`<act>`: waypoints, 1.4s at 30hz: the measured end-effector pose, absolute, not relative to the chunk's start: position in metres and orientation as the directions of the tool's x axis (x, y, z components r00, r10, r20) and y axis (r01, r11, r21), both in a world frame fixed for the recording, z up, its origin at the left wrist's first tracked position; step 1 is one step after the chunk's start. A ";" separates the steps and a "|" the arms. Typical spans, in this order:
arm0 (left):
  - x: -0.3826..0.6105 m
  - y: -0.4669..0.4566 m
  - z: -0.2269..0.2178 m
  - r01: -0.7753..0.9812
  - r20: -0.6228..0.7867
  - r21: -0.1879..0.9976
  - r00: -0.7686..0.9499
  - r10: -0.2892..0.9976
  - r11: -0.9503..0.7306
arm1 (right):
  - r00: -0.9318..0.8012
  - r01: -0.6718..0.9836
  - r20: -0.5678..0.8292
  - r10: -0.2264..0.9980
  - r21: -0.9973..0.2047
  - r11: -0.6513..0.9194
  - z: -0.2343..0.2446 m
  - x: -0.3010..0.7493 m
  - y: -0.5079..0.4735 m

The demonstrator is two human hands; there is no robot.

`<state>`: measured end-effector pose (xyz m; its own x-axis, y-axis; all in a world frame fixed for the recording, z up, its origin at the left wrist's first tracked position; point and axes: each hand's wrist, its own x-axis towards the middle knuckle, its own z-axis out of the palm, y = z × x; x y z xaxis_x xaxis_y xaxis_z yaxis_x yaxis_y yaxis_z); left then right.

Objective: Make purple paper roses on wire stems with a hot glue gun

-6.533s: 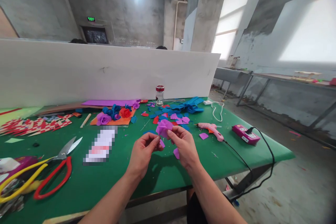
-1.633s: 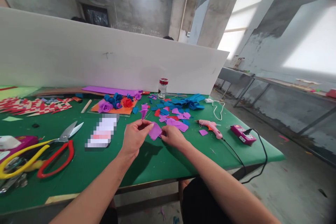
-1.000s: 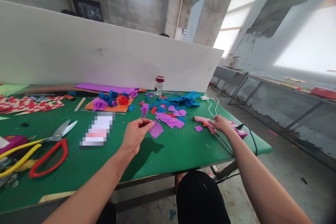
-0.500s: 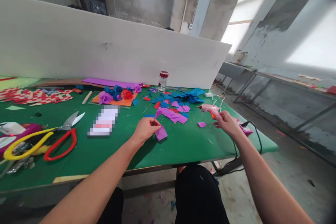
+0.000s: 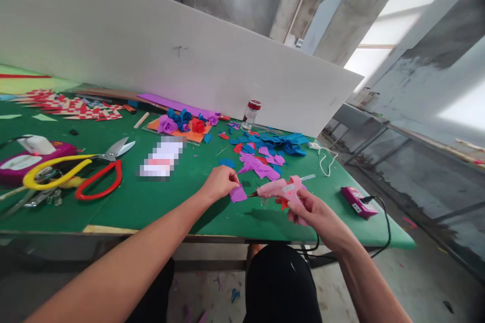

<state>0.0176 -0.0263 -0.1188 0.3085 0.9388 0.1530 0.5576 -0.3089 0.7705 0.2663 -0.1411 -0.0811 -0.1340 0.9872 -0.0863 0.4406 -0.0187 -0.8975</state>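
Note:
Between its fingertips, my left hand (image 5: 222, 184) pinches a small purple paper piece (image 5: 238, 193) above the green table. My right hand (image 5: 312, 214) is wrapped round the handle of a pink hot glue gun (image 5: 282, 190). The gun's nozzle points left, and its tip is close by the right edge of the purple piece; whether they touch I cannot tell. Just beyond my hands lie loose purple paper pieces (image 5: 259, 166) and blue paper pieces (image 5: 290, 142).
Scissors (image 5: 113, 156) with yellow and red handles lie at the left. Paper flowers (image 5: 184, 122) rest on an orange sheet, near a glass jar (image 5: 250, 115) with a red lid. At the right sits a purple power box (image 5: 359, 202) with a black cord. A white board (image 5: 212, 55) stands behind.
My right hand has brought the glue gun left and nearer to me, up to the purple piece. My left hand still holds that piece. The head view has tilted and shifted.

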 end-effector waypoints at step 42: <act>0.020 -0.028 -0.114 0.656 0.093 0.688 0.342 0.935 -0.309 | -0.304 0.763 0.122 0.945 -0.563 0.318 -0.072 0.232 -0.123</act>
<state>0.0196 -0.0279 -0.1136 0.3423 0.9350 0.0932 0.6563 -0.3089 0.6884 0.2322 -0.1230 -0.0717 -0.3041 0.9447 0.1224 0.7625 0.3185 -0.5632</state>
